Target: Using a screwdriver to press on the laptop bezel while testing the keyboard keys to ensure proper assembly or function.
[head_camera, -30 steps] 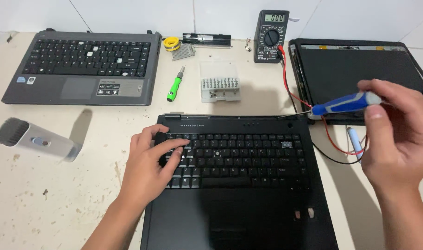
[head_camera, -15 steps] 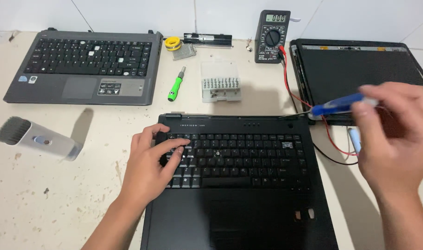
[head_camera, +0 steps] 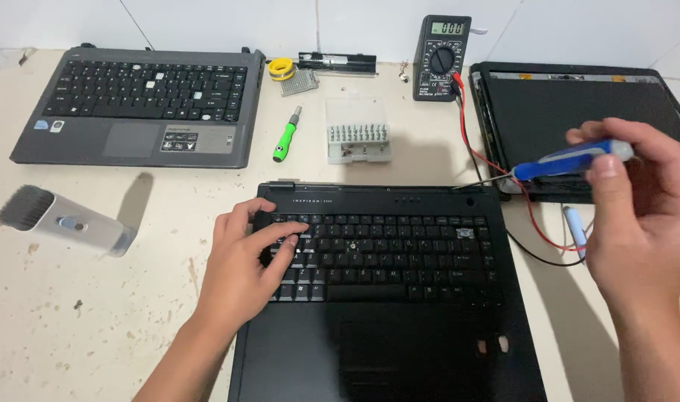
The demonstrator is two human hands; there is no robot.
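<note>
Resting on the keys of a black laptop base (head_camera: 388, 298), the left hand (head_camera: 247, 272) lies palm down at the keyboard's left end, fingers loosely spread and holding nothing, the forefinger stretched out along the upper key rows. The laptop base sits at the near middle of a pale, speckled table (head_camera: 79, 327).

Off to the right, the right hand (head_camera: 638, 216) is raised above the table edge, its fingers and thumb pinching the handle of a blue and white screwdriver (head_camera: 567, 160). The tool lies nearly level, its thin metal tip pointing left toward the laptop's upper right corner, without clearly touching it.

Behind that hand lies a dark flat screen panel (head_camera: 578, 112), with a black multimeter (head_camera: 442, 58) just left of it; its red and black leads (head_camera: 537, 231) trail down beside the laptop. At the far left is a grey laptop base (head_camera: 143, 104) with some keys missing. Between the two laptops lie a green screwdriver (head_camera: 286, 135) and a clear box of bits (head_camera: 357, 135). A white handheld brush tool (head_camera: 61, 219) lies at the left.
</note>
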